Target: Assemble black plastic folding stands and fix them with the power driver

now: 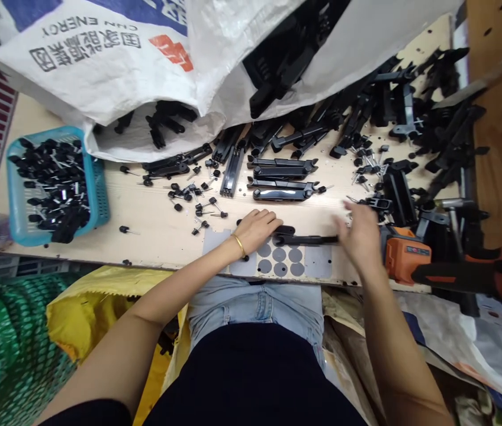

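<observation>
My left hand (257,231), with a gold bangle at the wrist, lies palm down with its fingers closed over a black plastic arm (285,229). Most of that piece is hidden under the hand. Just in front of it, a black fork-ended bar (306,239) lies across a grey sheet with round discs (279,254). Near the bar's right end is my right hand (360,234), blurred by motion; whether it touches the bar cannot be made out. Beyond the hands, several assembled black arms (284,192) lie side by side.
A blue basket (101,192) of black-headed pins stands at the left. Loose pins (204,207) are scattered mid-table. White sacks (144,77) holding black parts cover the back. Piled black parts (399,183) and an orange power tool (406,254) are at the right.
</observation>
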`<state>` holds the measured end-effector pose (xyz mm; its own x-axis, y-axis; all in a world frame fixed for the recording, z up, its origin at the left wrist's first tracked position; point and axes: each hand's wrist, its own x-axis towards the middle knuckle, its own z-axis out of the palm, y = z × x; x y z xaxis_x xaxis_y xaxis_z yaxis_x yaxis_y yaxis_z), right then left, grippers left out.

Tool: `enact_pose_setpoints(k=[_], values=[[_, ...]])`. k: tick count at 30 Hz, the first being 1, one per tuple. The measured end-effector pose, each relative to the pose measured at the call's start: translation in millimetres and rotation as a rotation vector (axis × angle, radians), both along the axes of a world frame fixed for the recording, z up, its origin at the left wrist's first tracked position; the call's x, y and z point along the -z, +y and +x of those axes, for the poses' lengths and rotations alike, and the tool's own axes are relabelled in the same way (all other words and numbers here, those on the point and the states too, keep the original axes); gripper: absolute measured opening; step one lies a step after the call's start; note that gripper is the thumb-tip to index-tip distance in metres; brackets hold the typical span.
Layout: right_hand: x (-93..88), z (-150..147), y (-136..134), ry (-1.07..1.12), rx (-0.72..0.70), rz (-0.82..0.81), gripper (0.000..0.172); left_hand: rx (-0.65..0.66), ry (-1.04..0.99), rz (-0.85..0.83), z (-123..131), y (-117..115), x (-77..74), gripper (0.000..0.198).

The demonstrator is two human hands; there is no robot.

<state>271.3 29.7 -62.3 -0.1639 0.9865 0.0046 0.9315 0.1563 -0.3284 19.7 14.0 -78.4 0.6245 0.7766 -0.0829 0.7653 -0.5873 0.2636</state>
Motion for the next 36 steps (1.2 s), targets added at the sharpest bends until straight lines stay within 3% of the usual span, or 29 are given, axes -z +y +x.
enact_pose_setpoints(k=[2, 4, 7, 10, 12, 15, 18, 21, 23, 28, 31, 36], values=[[-1.0, 6, 24, -0.197, 0.301, 0.041, 0.041, -0.008, -0.035, 0.058, 4, -1, -0.7, 0.03], [1.9, 5, 47, -0.317, 0.426, -0.006, 0.036, -0.007, -0.1, 0.123, 5, -7, -4.2, 0.037], [12.8, 3, 77, -0.267, 0.359, 0.017, 0.036, -0.155, -0.198, 0.204, -9, -19, -12.1, 0.033], [23.0, 11, 100, -0.098, 0.339, 0.125, 0.027, -0.488, -0.219, 0.259, -49, -20, -14.5, 0.033], [22.5, 18, 104, -0.031, 0.38, 0.199, 0.024, -0.631, -0.188, 0.267, -80, -13, -8.9, 0.032], [8.0, 20, 87, 0.053, 0.314, 0.279, 0.025, -0.635, -0.145, 0.172, -113, 1, 5.5, 0.021], [-13.4, 5, 46, 0.281, 0.123, 0.179, 0.028, -0.621, -0.172, 0.126, -125, 8, 11.9, 0.013], [-27.5, -18, 1, 0.461, -0.02, 0.01, 0.025, -0.661, -0.309, 0.19, -123, 2, 1.3, 0.012], [-28.5, -34, -18, 0.478, -0.059, -0.003, 0.024, -0.691, -0.437, 0.198, -115, -8, -12.1, 0.014], [-11.9, -58, -25, 0.307, -0.121, 0.162, 0.027, -0.711, -0.707, 0.116, -83, -33, -34.3, 0.015], [-4.6, -63, -22, 0.204, -0.194, 0.181, 0.03, -0.704, -0.754, 0.092, -70, -38, -29.7, 0.012], [-8.9, -66, -27, 0.132, -0.331, 0.16, 0.034, -0.594, -0.635, 0.128, -70, -34, -20.6, 0.009]])
